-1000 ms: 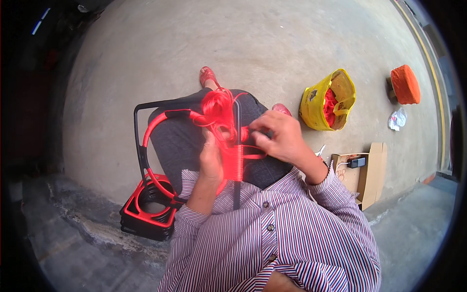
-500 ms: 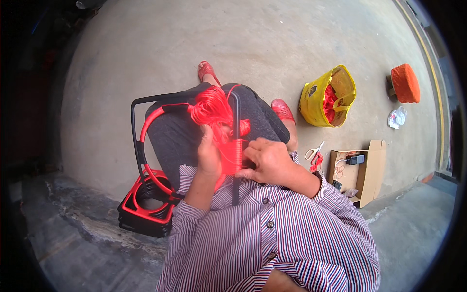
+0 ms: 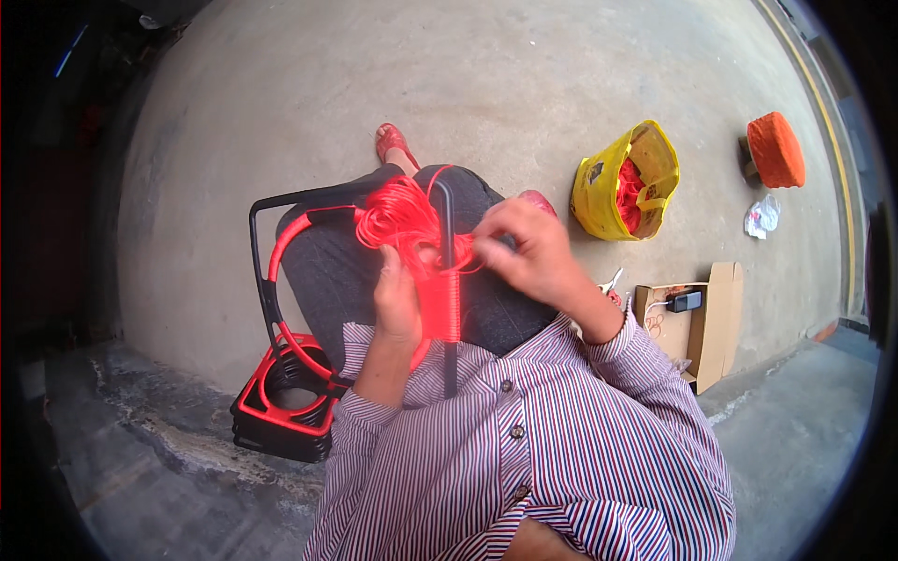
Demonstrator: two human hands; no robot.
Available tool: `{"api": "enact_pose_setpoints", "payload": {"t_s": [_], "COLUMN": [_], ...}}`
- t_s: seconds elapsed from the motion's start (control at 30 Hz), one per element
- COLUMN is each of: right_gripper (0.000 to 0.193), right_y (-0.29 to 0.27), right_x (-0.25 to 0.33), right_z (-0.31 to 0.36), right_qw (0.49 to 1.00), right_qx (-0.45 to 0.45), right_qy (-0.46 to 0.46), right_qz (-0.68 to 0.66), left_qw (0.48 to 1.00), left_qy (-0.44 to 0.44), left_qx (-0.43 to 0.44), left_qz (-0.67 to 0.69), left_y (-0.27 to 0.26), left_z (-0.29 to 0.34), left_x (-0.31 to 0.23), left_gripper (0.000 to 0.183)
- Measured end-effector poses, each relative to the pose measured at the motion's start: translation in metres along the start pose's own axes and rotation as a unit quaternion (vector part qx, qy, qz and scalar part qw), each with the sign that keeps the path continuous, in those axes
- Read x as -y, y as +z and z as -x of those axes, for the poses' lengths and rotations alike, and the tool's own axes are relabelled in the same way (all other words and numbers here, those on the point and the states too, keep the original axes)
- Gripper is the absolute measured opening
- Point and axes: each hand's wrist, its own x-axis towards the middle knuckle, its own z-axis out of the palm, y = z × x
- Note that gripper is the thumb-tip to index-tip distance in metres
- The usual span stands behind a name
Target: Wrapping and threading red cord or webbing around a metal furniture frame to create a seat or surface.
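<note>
Across my lap rests a black metal frame with a red-wrapped ring inside it. Red cord is wound in tight, side-by-side turns around the frame's right bar. My left hand is closed at the left of these turns, thumb up, on a loose bundle of red cord; a bit of finger shows between the strands. To the right of the bar, my right hand pinches red cord at the bundle's edge, its fingertips slightly blurred.
Several similar red and black frames are stacked at my left. On the floor to the right are a yellow bag with red cord inside, partly hidden scissors, an open cardboard box, an orange-covered stool and a crumpled plastic bag.
My right hand has moved up and outward from beside the wound turns to the cord bundle, covering more of the scissors. The left hand stays nearly in place; the bundle has shifted slightly.
</note>
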Motion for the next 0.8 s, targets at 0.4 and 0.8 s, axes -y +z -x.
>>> {"api": "enact_pose_setpoints", "payload": {"t_s": [0.4,0.8], "right_gripper": [0.027,0.018], "right_y": [-0.008,-0.001], "right_x": [-0.028,-0.034], "right_z": [0.004,-0.005], "right_qw": [0.966,0.767], "right_qx": [0.110,-0.109], "right_qy": [0.167,0.200], "right_qz": [-0.166,-0.600], "left_qw": [0.998,0.737], "left_qy": [0.037,0.343], "left_qx": [0.007,0.065], "left_qz": [0.043,-0.579], "left_y": [-0.013,0.010], "left_z": [0.003,0.020], "left_x": [0.002,-0.007], "left_gripper": [0.060,0.049]}}
